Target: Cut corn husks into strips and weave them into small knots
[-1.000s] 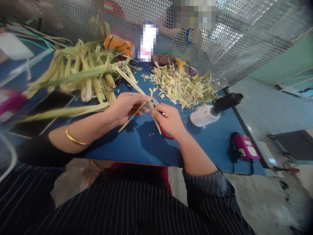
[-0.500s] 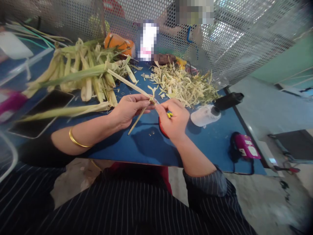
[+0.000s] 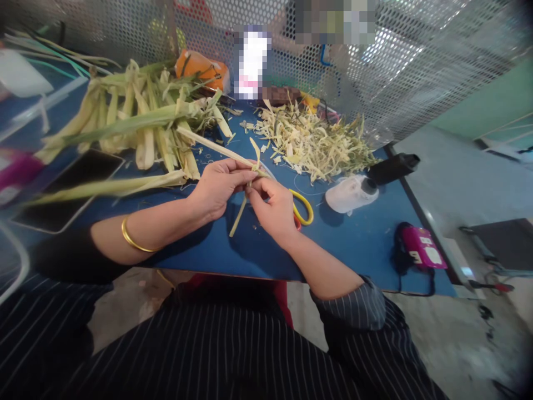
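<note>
My left hand is closed in a pinch on a long pale plant strip that looks like dried leaf or husk. Just beyond the fingertips, a thinner strip crosses it in a small loop or knot, one end sticking up. The other end of the thin strip hangs below my fingers toward the front edge. My right hand has thumb and fingers pinched together at this crossing, touching the thin strip. Partly hidden behind my right hand lie scissors with a yellow and red handle.
On the blue table, a bundle of leafy stalks lies left, beside a dark phone-like slab. Shredded scraps are heaped behind my hands. At right are a white thread cone and a magenta device. Perforated mesh stands behind.
My right hand has moved left and slightly down, closer to my left hand, uncovering the yellow scissor handle. The thin strip's upright end has shifted; its hanging end now points more steeply down.
</note>
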Tool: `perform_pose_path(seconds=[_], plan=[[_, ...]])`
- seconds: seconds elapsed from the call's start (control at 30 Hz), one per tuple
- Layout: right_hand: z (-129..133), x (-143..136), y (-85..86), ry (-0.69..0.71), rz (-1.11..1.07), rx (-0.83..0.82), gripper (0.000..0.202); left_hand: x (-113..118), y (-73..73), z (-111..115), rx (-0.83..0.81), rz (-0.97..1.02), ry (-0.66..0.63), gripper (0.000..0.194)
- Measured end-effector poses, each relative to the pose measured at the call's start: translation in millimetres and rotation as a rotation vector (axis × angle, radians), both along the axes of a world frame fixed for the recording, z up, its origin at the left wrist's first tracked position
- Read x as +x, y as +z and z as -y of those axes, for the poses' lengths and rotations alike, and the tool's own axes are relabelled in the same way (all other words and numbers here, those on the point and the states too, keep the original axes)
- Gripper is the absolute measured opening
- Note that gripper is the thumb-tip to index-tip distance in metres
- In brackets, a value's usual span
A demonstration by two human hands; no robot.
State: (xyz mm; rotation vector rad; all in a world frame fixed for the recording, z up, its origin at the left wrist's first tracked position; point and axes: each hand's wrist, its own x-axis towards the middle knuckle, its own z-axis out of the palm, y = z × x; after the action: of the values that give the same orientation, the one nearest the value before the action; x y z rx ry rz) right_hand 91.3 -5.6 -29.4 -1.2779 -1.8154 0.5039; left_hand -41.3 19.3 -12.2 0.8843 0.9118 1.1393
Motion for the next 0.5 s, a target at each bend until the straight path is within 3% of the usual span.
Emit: perform_pose_path(seconds=[0.33, 0.5], plan=[[4, 2, 7.8, 0.103, 0.03, 0.004, 0.023, -3, 5.9, -1, -0.029, -0.029, 0.06, 0.018], [1, 12, 14.5, -0.144, 0.087, 0.273, 0.018, -9, 13.4, -4, -0.004, -0.039, 0.017, 0.023]])
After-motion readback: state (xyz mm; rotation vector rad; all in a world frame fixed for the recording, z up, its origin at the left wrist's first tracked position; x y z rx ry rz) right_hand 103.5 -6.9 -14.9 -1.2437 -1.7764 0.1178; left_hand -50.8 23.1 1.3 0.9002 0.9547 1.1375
